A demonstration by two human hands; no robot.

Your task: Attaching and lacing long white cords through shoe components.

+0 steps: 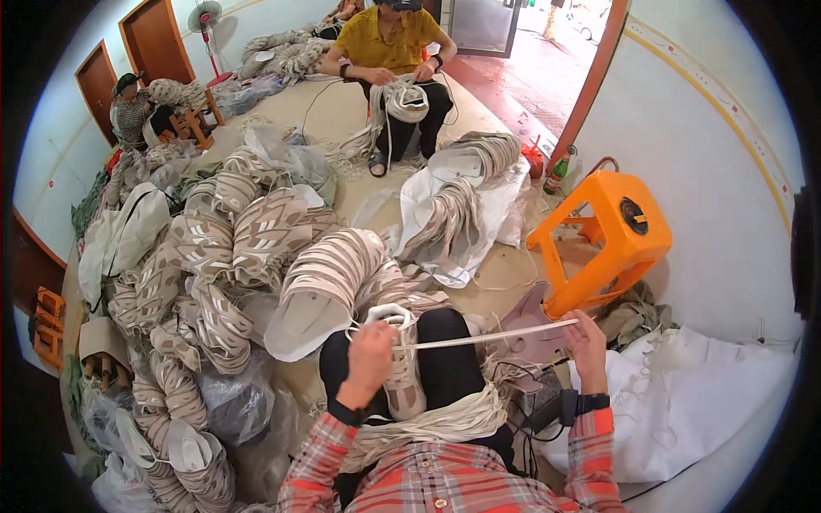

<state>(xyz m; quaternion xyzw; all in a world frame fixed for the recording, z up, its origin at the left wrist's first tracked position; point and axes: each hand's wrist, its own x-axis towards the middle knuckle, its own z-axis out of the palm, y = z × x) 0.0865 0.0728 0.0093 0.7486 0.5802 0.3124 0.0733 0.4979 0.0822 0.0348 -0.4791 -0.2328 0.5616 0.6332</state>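
A beige and white shoe upper [405,389] stands toe-down between my knees, its opening at the top. My left hand [368,366] is closed at its left edge, by the eyelets; the fingertips are partly hidden. From there a white shoelace [492,336] runs taut to the right. Its far part is pinched in my right hand [587,349], held out past my right knee. A short bit of lace shows above my left fingers. Across my lap lies a thick bundle of loose laces [457,419].
Stacked shoe uppers [321,278] stand just beyond my knees, with heaps of more [201,244] along the left. An orange stool [611,214] is at the right, near white sheeting [676,402] and a green bottle [557,173]. A person in yellow [389,43] works on uppers opposite.
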